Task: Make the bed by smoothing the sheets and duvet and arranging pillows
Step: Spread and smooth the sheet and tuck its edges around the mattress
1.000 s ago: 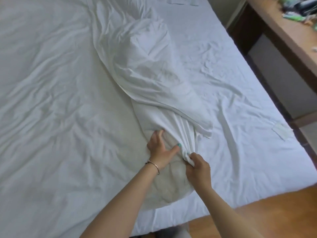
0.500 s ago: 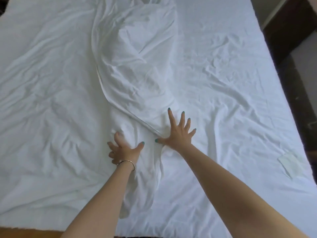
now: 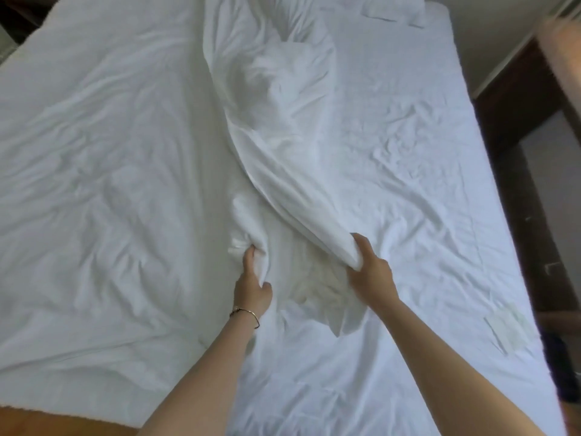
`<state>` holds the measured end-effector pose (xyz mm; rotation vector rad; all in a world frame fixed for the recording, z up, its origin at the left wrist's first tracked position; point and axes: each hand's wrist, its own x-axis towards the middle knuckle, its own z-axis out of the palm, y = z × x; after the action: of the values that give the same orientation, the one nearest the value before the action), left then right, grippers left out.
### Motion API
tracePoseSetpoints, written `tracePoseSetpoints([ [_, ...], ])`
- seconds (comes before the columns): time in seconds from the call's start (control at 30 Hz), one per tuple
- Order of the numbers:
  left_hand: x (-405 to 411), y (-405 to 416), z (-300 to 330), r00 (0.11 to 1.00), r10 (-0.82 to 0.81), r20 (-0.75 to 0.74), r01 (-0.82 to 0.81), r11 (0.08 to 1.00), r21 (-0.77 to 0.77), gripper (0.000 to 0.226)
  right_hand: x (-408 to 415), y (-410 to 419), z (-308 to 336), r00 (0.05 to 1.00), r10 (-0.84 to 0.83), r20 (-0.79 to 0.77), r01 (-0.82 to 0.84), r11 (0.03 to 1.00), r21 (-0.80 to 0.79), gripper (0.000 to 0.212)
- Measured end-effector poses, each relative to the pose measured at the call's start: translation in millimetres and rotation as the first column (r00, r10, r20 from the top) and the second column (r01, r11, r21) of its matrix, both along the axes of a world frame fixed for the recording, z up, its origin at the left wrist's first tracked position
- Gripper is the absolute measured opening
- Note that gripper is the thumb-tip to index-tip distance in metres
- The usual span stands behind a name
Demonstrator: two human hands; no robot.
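Note:
A white duvet covers the left half of the bed, and its folded-back part lies bunched in a long ridge down the middle. The right half shows the wrinkled white fitted sheet. My left hand, with a thin bracelet on the wrist, is closed on a bunched fold of the duvet. My right hand grips the lower corner of the folded-back duvet edge, lifted slightly off the sheet. A white pillow peeks in at the top edge.
A dark wooden desk frame stands close along the bed's right side. Wooden floor shows at the bottom left by the foot of the bed. A faint yellowish mark lies on the sheet near the right edge.
Both hands went from lying flat and spread on the bedding to gripping folds of the duvet. The view has shifted forward over the bed.

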<state>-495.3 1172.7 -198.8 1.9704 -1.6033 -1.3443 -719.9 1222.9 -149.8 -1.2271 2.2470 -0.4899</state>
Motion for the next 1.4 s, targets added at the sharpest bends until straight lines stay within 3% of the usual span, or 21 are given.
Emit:
tracePoseSetpoints([
  [0.2,-70.8,67.2,32.8,0.915,-0.379,-0.142,0.385,0.923,0.021,0.084,-82.2,86.3,17.6,0.971,-0.232,0.053,0.231,0.973,0.022,0.05],
  [0.33,-87.5,87.8,35.5,0.856,-0.514,0.059,0.515,0.857,0.006,0.085,-124.2,158.2,16.1,0.947,-0.305,0.104,0.306,0.952,0.01,0.041],
  [0.5,-96.2,98.5,61.1,0.738,-0.551,0.39,0.611,0.79,-0.041,0.063,-208.5,250.7,25.1,0.939,-0.33,0.099,0.332,0.943,-0.01,0.032],
  [0.67,-103.7,138.3,86.4,0.662,-0.621,0.42,0.671,0.74,0.036,0.062,-314.3,376.9,49.0,0.873,-0.488,0.014,0.486,0.871,0.076,0.032],
  [0.73,-108.5,166.2,80.8,0.581,-0.687,0.437,0.725,0.68,0.107,0.061,-329.7,408.7,50.0,0.849,-0.528,0.016,0.522,0.844,0.118,0.033],
  [0.87,-110.5,201.9,48.8,0.368,-0.757,0.54,0.782,0.566,0.26,0.081,-315.8,421.4,21.2,0.836,-0.549,-0.002,0.535,0.814,0.228,0.031],
  [1.03,-109.4,205.4,-7.0,0.308,-0.851,0.426,0.732,0.498,0.465,0.087,-286.3,395.7,-26.7,0.808,-0.582,0.09,0.525,0.782,0.337,0.031],
  [1.13,-113.3,218.4,-33.6,0.263,-0.892,0.367,0.662,0.444,0.604,0.092,-277.5,394.8,-33.0,0.736,-0.651,0.189,0.592,0.753,0.289,0.02],
  [1.23,-150.7,224.8,-24.3,0.163,-0.827,0.538,0.728,0.469,0.5,0.067,-273.2,393.7,-25.4,0.733,-0.669,0.122,0.657,0.743,0.128,0.021],
  [1.33,-212.2,228.9,-3.5,0.243,-0.76,0.603,0.817,0.495,0.294,0.048,-274.1,394.5,-22.7,0.743,-0.669,0.031,0.669,0.742,-0.027,0.018],
  [1.4,-256.2,238.2,4.6,0.382,-0.801,0.461,0.858,0.492,0.144,0.053,-279.6,399.2,-27.7,0.78,-0.626,0.007,0.626,0.778,-0.06,0.031],
])
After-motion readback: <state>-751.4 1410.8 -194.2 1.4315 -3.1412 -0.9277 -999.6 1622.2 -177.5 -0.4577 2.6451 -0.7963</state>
